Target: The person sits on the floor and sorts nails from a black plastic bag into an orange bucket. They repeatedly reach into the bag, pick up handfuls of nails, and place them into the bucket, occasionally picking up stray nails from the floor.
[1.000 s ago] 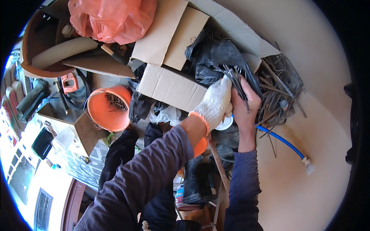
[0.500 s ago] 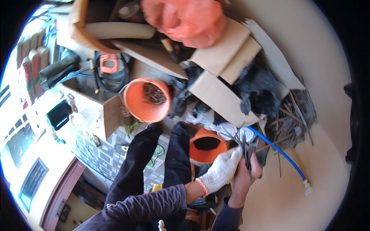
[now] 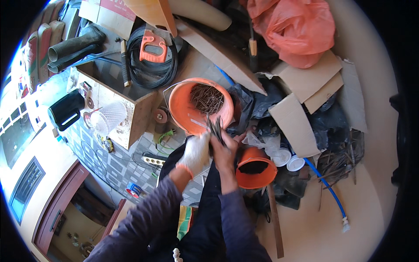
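Observation:
My left hand [image 3: 196, 152], in a pale knitted work glove with an orange cuff, and my bare right hand [image 3: 224, 150] are side by side, closed around a bundle of thin dark metal rods [image 3: 214, 126]. The rods point away from me, their tips over the near rim of an orange bucket [image 3: 181, 101]. Inside that bucket lies a heap of short rusty brown rods or nails [image 3: 207, 98]. My fingers partly hide the lower end of the bundle.
A smaller orange bucket [image 3: 262, 180] with dark contents stands right of my knees, near white lids [image 3: 296, 163] and a blue hose [image 3: 325, 181]. Cardboard [image 3: 297, 126] and scrap sticks [image 3: 340, 157] lie beyond. Leftward are a wooden box [image 3: 131, 115], coiled black cable [image 3: 152, 76] and a power strip [image 3: 154, 160].
Both hands have carried the bundle leftward, from beside the smaller bucket and white lids to the near rim of the larger orange bucket. The view has shifted too.

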`<act>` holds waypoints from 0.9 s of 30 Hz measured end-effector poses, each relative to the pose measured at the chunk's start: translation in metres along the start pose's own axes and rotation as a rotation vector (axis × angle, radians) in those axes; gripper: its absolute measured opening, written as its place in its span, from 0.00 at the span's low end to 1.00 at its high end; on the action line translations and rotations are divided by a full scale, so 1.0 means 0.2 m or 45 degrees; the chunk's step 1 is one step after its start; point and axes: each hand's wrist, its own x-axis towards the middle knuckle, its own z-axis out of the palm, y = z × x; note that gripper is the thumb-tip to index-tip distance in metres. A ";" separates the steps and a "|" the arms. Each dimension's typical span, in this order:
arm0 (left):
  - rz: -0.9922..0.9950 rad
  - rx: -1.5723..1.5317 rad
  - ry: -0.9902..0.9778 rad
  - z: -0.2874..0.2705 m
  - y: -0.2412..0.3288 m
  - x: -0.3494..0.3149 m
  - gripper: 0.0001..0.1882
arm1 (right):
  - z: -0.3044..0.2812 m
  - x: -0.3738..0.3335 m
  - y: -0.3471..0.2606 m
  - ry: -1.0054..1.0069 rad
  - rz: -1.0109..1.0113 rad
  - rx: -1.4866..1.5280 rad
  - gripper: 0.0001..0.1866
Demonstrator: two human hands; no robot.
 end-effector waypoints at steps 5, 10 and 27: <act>1.071 1.519 -0.321 -0.35 0.08 0.73 0.11 | 0.41 0.45 0.43 0.434 0.639 0.460 0.23; 0.491 1.066 -0.059 -0.36 0.04 0.74 0.16 | 0.47 0.42 0.53 0.448 0.441 0.229 0.44; 1.127 1.449 -0.390 0.69 0.49 -0.41 0.14 | -0.88 -0.15 0.34 0.976 0.162 -0.142 0.33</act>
